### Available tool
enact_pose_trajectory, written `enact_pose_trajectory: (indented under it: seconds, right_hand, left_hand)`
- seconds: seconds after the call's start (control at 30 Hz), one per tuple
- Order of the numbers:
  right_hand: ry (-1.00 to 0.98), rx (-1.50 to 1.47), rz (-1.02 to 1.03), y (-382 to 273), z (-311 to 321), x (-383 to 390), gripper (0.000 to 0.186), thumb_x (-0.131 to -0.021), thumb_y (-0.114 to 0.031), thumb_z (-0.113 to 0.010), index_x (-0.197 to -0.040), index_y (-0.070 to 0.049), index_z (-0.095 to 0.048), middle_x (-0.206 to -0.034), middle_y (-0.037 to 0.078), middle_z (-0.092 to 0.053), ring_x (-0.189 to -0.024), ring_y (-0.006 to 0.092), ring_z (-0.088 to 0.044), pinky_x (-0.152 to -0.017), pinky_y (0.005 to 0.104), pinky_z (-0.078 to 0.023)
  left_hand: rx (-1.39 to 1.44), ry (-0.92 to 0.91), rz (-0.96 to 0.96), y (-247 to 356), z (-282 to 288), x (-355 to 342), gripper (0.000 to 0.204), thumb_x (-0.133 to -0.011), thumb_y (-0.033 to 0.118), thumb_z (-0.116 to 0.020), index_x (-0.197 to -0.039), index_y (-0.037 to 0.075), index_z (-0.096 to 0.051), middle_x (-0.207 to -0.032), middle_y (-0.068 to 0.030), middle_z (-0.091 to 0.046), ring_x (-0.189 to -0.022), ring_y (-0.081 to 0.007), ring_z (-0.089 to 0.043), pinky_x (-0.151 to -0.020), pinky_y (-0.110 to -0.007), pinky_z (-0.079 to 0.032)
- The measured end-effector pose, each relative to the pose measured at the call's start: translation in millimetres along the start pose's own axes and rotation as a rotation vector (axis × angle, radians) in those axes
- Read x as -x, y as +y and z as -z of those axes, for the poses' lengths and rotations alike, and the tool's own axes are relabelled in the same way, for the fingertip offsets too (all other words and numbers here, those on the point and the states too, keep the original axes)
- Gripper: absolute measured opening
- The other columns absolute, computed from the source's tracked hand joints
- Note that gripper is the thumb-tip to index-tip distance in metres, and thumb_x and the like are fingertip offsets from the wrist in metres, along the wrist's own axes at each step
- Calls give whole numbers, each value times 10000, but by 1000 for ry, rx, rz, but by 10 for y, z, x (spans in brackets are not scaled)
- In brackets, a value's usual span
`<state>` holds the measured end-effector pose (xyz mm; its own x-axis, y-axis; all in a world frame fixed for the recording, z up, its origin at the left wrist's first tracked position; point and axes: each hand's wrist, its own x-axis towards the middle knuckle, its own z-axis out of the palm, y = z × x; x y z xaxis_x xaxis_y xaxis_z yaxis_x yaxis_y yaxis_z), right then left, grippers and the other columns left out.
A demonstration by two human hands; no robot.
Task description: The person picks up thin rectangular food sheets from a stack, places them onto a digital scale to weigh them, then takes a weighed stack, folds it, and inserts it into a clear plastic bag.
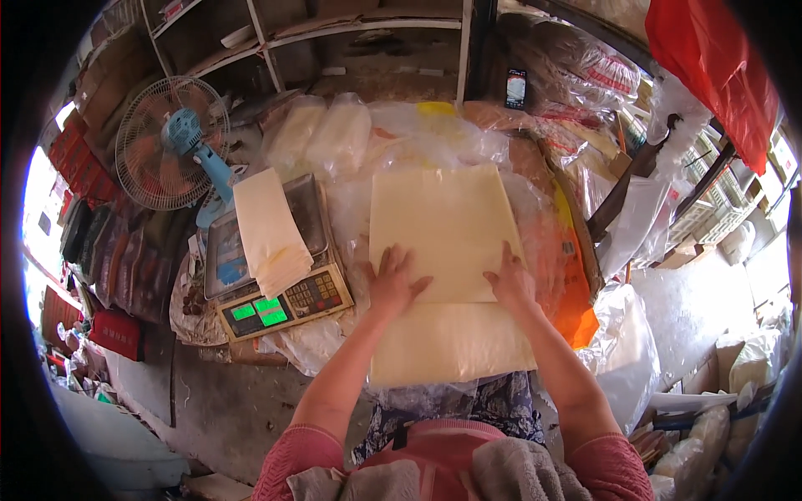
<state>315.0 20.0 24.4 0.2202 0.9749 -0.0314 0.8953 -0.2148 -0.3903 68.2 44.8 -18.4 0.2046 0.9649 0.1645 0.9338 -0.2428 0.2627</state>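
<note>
Some pale-yellow, faintly glossy sheeting [443,217] lies under left hand [396,280] and right hand [512,281], each grip spread, empty.

A plastic-covered table [349,200] carries a digital scale [311,294], cream sheets [443,234] and clear-wrapped packs [336,136]

Left hand [396,277], right hand [511,282], both on cream sheeting [443,217]

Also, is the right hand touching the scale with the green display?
No, the right hand rests on the pale yellow sheet, while the scale stands farther left.
</note>
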Motion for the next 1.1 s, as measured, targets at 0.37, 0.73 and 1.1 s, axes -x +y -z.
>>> enact_pose_trajectory:
  seconds: [0.37, 0.73, 1.1]
  right_hand:
    - [47, 186, 440, -88, -334, 122, 530, -936, -405, -467, -1405, -166, -402, -1470, 119, -344, -1325, 368, -303, -1092, 606, -151]
    - [-109, -184, 639, -47, -447, 935, 578, -868, -231, -611, -1375, -44, -407, -1408, 168, -417, -1315, 364, -359, -1054, 525, -273]
    - [-30, -108, 767, -53, -468, 961, 541, -842, -173, -603, -1332, -17, -433, -1407, 164, -396, -1317, 369, -344, -1058, 513, -270]
  left_hand:
    - [389, 437, 205, 148, -19, 187, 906, -771, 402, -712, -1468, 66, -241, -1530, -168, -202, -1421, -289, -188, -1099, -592, -148]
    - [1208, 592, 188, -876, 1346, 187, 1037, -634, -16, -713, -1500, 80, -150, -1405, -131, -409, -1195, -218, -494, -912, -342, -484]
    - [1182, 552, 627, -2078, 1653, 15, 801, -645, -126, -636, -1393, 3, -379, -1222, -111, -590, -1053, -223, -588, -909, -319, -450]
